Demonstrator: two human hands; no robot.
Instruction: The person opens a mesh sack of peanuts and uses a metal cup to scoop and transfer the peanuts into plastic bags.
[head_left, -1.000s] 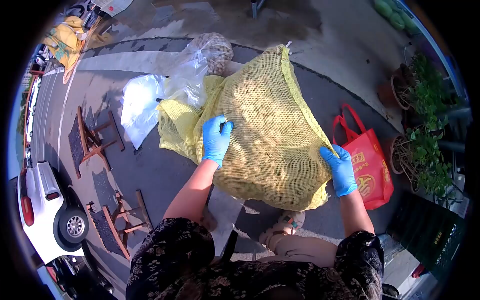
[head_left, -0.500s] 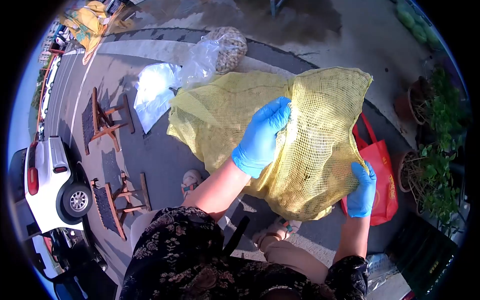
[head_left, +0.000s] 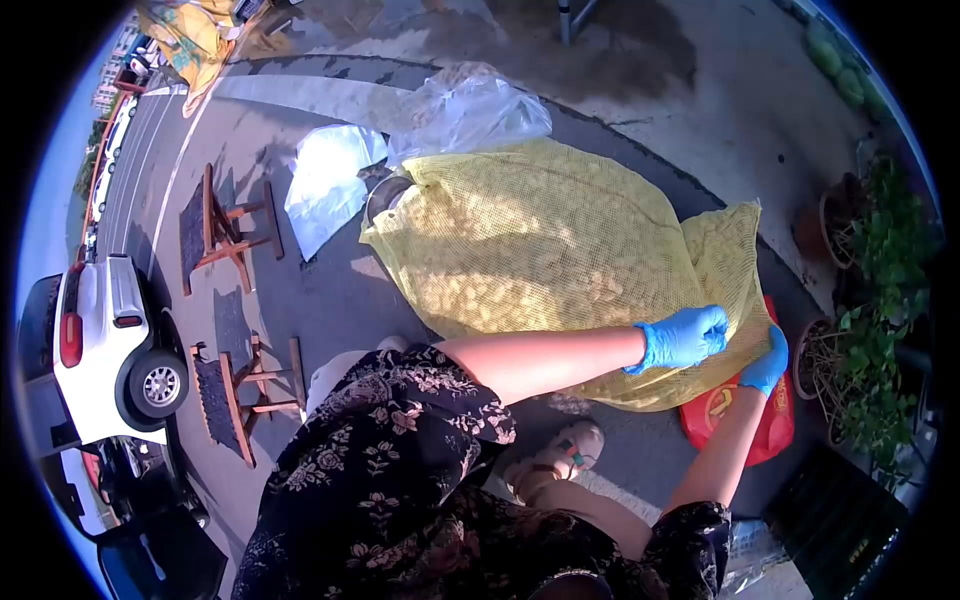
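A large yellow mesh bag lies spread over the ground before me, with many small pale pieces showing through its net. My left hand, in a blue glove, is closed in a fist against the mesh near the bag's right end. At that end's edge my right hand, gloved too, is closed on the netting, its fingertips partly hidden. A red bag lies under and beside the right hand. The round metal rim of a container shows at the mesh bag's left end.
Clear plastic bags and a white plastic sheet lie beyond. Two folding stools stand on the left, near a white car. Potted plants line the right, with a dark crate below them.
My left hand has moved right and down along the bag, close to my right hand, which has shifted slightly right. The lifted mesh has come down and spread out over the pale pieces.
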